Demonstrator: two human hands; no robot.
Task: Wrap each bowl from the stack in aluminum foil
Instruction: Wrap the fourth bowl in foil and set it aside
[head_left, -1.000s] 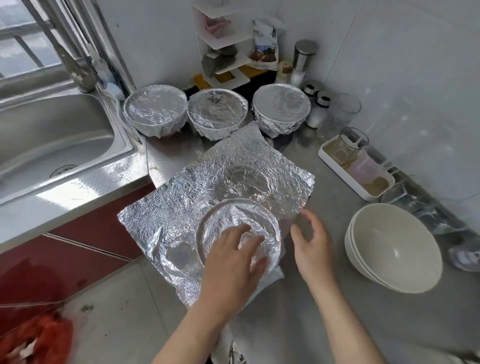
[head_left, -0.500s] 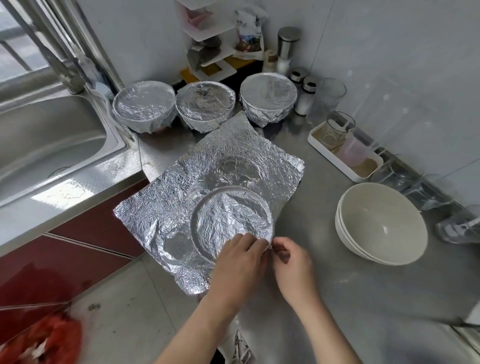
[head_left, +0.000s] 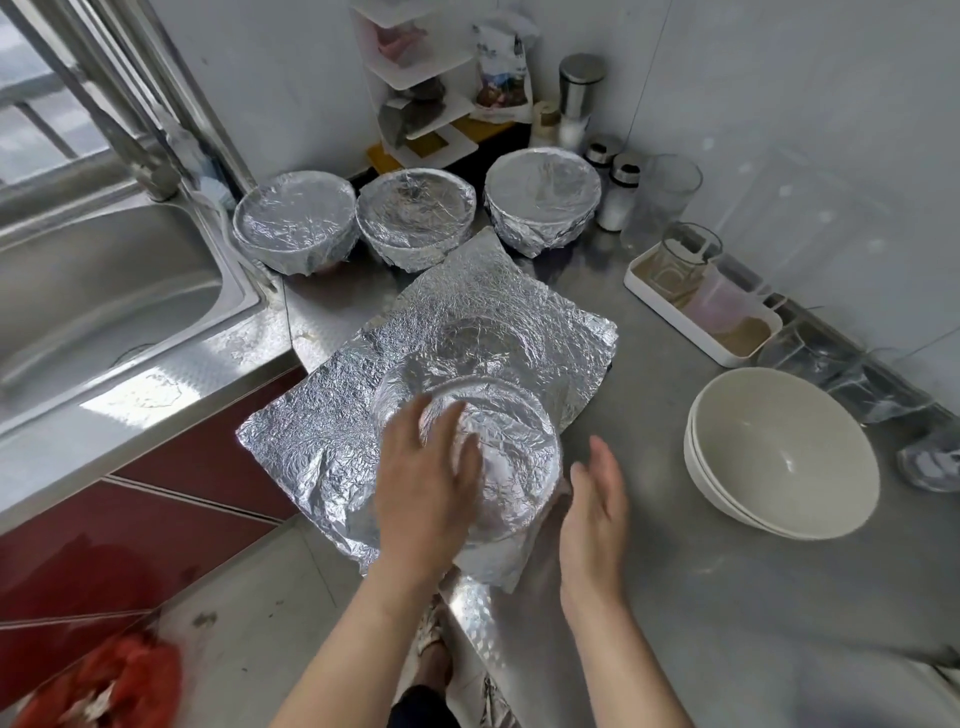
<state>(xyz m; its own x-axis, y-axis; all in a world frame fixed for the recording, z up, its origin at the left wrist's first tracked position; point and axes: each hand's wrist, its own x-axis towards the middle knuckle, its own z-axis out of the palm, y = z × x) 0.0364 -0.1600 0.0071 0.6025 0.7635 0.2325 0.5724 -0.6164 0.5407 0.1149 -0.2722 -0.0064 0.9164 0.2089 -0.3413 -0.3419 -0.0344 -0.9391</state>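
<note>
Foil-draped bowl: left hand flat on top, right hand beside.

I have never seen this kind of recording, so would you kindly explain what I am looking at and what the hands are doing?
There is no machine here: these are a person's two bare hands, filmed by one wide-angle camera worn on the head and looking down. The work surface is a steel counter next to a sink. On it lies a crinkled foil sheet draped over a bowl. The left hand is spread open over that bowl, and the right hand is open beside it; neither grips anything. At the back stand three wrapped bowls, and to the right a stack of bare bowls waits.
</note>
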